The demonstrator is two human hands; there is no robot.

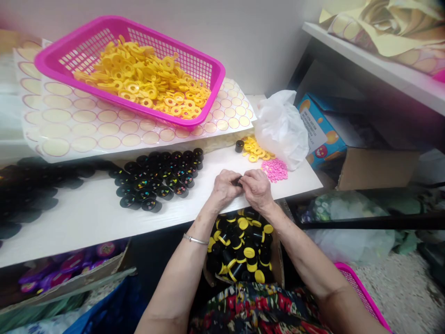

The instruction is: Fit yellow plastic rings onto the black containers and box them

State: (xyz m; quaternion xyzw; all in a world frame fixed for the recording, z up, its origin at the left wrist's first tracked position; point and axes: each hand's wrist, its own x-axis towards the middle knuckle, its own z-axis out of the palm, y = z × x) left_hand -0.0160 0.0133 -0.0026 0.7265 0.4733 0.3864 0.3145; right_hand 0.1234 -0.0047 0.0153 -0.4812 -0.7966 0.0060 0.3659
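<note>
A flowered dress (257, 311) is nearest; beyond it a carton (278, 260) is heaped with glossy black tubs (228, 256) with flat yellow lids (249, 253). A smooth metal bangle (195, 239) rings the left wrist. Over the white table's (86, 218) front edge, the left hand (225, 186) is closed around a small black piece (237, 181), and the right hand's (257, 186) fingers are pinched onto it. The piece is dark and mostly hidden by fingers; its full shape cannot be told.

To the left stand round black cups (156, 178) with bright coloured flecks inside. Past the right hand lie small pink bits (274, 170), flat yellow rings (255, 150) and a crumpled, filmy white bag (283, 130). The blue box (330, 139) bears a white label (313, 127), its print too blurred to read. Farther back, a pink lattice basket (217, 81) of yellow rings sits on glossy sheets (86, 132) printed with circles.
</note>
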